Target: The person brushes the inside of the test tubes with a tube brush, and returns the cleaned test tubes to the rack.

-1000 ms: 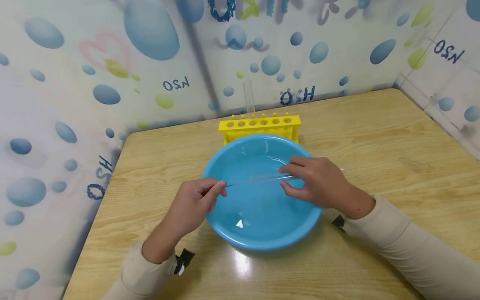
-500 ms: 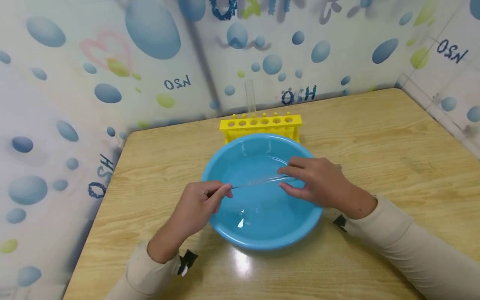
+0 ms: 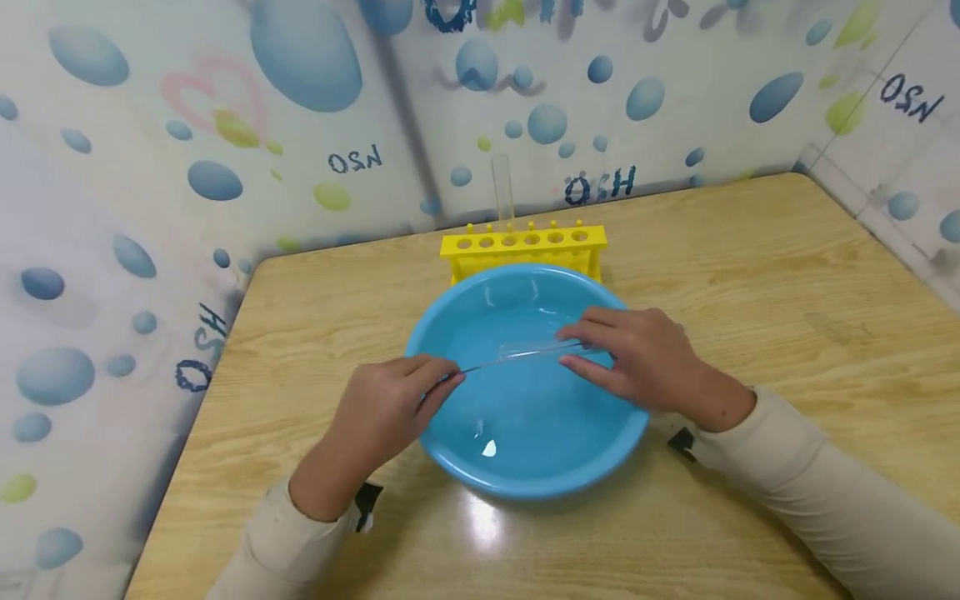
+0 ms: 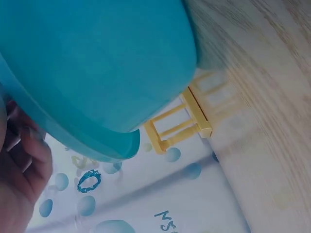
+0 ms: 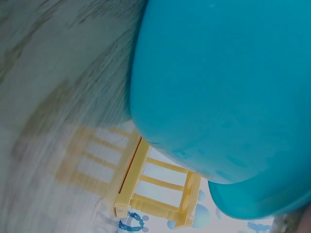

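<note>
Above the blue basin [image 3: 525, 483], which holds water, a clear glass test tube [image 3: 528, 352] lies nearly level. My right hand [image 3: 645, 358] holds it from the right, thumb and fingers around its far part, which is hidden by the hand. From the left, my left hand [image 3: 393, 404] pinches a thin wire-like rod [image 3: 480, 367] that runs into the tube. What the rod ends in cannot be made out. In the left wrist view, curled fingers of the left hand [image 4: 24, 167] show beside the basin's rim [image 4: 63, 131]. Only a sliver of the right hand appears in the right wrist view.
Behind the basin stands a yellow test tube rack [image 3: 522, 243] with another clear test tube [image 3: 502, 190] upright in it. The wooden table [image 3: 750, 292] meets a wall [image 3: 420, 100] printed with blue drops at the back and left.
My left hand has shifted slightly right, and its fingers have turned further over the thin rod. My right hand stays nearly in place with the test tube.
</note>
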Demonstrator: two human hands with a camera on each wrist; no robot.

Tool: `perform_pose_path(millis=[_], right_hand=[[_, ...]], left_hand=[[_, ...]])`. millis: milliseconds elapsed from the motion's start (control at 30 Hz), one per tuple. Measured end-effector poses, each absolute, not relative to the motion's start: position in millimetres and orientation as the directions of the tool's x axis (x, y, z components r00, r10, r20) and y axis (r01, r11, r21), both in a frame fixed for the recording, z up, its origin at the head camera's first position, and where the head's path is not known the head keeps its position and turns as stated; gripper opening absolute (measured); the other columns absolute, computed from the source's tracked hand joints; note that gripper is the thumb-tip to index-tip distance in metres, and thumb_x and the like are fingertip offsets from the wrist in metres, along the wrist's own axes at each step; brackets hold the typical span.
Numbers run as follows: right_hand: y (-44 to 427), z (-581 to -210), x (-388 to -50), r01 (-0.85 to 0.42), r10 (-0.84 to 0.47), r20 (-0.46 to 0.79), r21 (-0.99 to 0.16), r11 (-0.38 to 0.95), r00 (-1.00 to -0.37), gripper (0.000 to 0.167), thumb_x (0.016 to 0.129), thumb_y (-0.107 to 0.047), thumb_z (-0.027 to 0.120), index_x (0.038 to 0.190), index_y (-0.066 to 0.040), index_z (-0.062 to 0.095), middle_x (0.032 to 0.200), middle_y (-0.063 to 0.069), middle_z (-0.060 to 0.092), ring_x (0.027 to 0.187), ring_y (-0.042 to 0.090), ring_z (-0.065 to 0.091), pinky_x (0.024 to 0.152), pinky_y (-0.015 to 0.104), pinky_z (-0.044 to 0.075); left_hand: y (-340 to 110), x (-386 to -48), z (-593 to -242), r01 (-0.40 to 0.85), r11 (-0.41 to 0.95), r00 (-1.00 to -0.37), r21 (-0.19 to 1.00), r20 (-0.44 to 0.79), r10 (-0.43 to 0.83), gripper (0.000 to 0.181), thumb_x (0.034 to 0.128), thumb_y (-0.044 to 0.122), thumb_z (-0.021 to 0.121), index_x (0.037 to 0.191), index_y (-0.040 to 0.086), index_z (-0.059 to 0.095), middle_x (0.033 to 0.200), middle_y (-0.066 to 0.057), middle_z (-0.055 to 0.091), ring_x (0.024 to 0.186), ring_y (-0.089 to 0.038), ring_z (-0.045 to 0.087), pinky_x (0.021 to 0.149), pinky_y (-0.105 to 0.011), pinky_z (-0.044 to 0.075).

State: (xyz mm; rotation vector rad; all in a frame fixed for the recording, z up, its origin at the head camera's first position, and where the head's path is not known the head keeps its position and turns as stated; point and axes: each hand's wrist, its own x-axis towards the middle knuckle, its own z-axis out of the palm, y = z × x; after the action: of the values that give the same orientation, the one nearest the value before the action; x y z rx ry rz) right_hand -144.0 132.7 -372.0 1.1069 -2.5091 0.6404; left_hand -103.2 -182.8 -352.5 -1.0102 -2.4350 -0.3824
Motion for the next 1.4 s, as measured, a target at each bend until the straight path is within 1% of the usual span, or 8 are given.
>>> perform_pose_path(millis=[133, 267, 367, 467, 633, 967, 1167, 1400], right_hand=[[135, -372, -145, -0.762, -0.608, 0.474, -0.266, 0.591, -0.637, 0.048, 0.097, -0.055, 0.055, 0.111, -0.014, 0.075, 0.085, -0.001, 0.068, 0.060, 0.006, 0.057, 0.051, 0.017, 0.042], [135, -373, -145, -0.771, -0.606, 0.493, -0.264, 0.580, -0.625, 0.062, 0.097, -0.063, 0.041, 0.111, -0.014, 0.076, 0.084, -0.002, 0.068, 0.058, 0.003, 0.053, 0.050, 0.016, 0.041], [133, -373, -146, -0.782, -0.603, 0.514, -0.270, 0.561, -0.610, 0.062, 0.096, -0.063, 0.042, 0.111, -0.014, 0.076, 0.085, -0.001, 0.070, 0.058, 0.005, 0.055, 0.050, 0.016, 0.042], [132, -373, -146, -0.802, -0.605, 0.541, -0.272, 0.531, -0.584, 0.059, 0.095, -0.062, 0.045, 0.110, -0.014, 0.077, 0.087, 0.000, 0.072, 0.061, 0.007, 0.060, 0.052, 0.017, 0.046], [130, -374, -146, -0.827, -0.608, 0.576, -0.261, 0.498, -0.547, 0.055, 0.092, -0.060, 0.052, 0.108, -0.014, 0.078, 0.086, 0.000, 0.072, 0.066, 0.008, 0.064, 0.056, 0.019, 0.052], [129, -375, -145, -0.827, -0.600, 0.591, -0.238, 0.510, -0.540, 0.056, 0.094, -0.060, 0.048, 0.107, -0.014, 0.078, 0.084, 0.000, 0.070, 0.063, 0.008, 0.061, 0.053, 0.018, 0.048], [131, -374, -145, -0.819, -0.587, 0.595, -0.242, 0.520, -0.549, 0.056, 0.094, -0.060, 0.047, 0.108, -0.015, 0.078, 0.086, 0.001, 0.071, 0.063, 0.010, 0.063, 0.052, 0.019, 0.047], [131, -375, -145, -0.818, -0.590, 0.590, -0.241, 0.523, -0.551, 0.058, 0.094, -0.061, 0.047, 0.108, -0.014, 0.078, 0.085, 0.001, 0.071, 0.062, 0.010, 0.061, 0.051, 0.018, 0.045]], left_hand=[[-185, -107, -352, 0.761, 0.647, -0.505, -0.047, 0.582, 0.637, 0.019, 0.0903, 0.026, 0.075, 0.101, 0.010, 0.076, 0.074, 0.000, 0.074, 0.055, -0.010, 0.064, 0.049, -0.021, 0.049], [-187, -109, -353, 0.767, 0.637, -0.475, -0.076, 0.600, 0.643, 0.024, 0.0970, 0.033, 0.066, 0.098, 0.011, 0.077, 0.070, 0.001, 0.072, 0.052, -0.011, 0.061, 0.048, -0.022, 0.048], [-188, -108, -354, 0.765, 0.643, -0.540, 0.031, 0.573, 0.616, 0.021, 0.0967, 0.028, 0.067, 0.091, 0.011, 0.077, 0.072, 0.001, 0.072, 0.058, -0.010, 0.064, 0.052, -0.023, 0.052], [-188, -105, -355, 0.715, 0.625, -0.687, 0.313, 0.478, 0.547, 0.021, 0.0976, 0.019, 0.066, 0.080, 0.012, 0.074, 0.067, 0.004, 0.066, 0.060, -0.007, 0.058, 0.054, -0.022, 0.050], [-187, -100, -350, 0.394, 0.527, -0.888, 0.753, 0.164, 0.430, 0.041, 0.1061, 0.020, 0.050, 0.068, 0.009, 0.062, 0.055, 0.005, 0.052, 0.050, -0.009, 0.044, 0.048, -0.024, 0.039], [-187, -99, -340, 0.240, 0.557, -0.918, 0.795, 0.000, 0.396, 0.050, 0.1100, 0.024, 0.035, 0.068, 0.010, 0.057, 0.056, 0.000, 0.050, 0.047, -0.013, 0.046, 0.047, -0.025, 0.040], [-189, -101, -337, 0.212, 0.544, -0.911, 0.812, -0.036, 0.410, 0.044, 0.1087, 0.024, 0.041, 0.068, 0.010, 0.051, 0.057, -0.003, 0.049, 0.042, -0.013, 0.040, 0.042, -0.026, 0.037], [-193, -102, -337, 0.190, 0.535, -0.908, 0.823, -0.060, 0.414, 0.037, 0.1074, 0.030, 0.047, 0.084, 0.006, 0.060, 0.065, -0.003, 0.052, 0.048, -0.011, 0.044, 0.045, -0.025, 0.041]])
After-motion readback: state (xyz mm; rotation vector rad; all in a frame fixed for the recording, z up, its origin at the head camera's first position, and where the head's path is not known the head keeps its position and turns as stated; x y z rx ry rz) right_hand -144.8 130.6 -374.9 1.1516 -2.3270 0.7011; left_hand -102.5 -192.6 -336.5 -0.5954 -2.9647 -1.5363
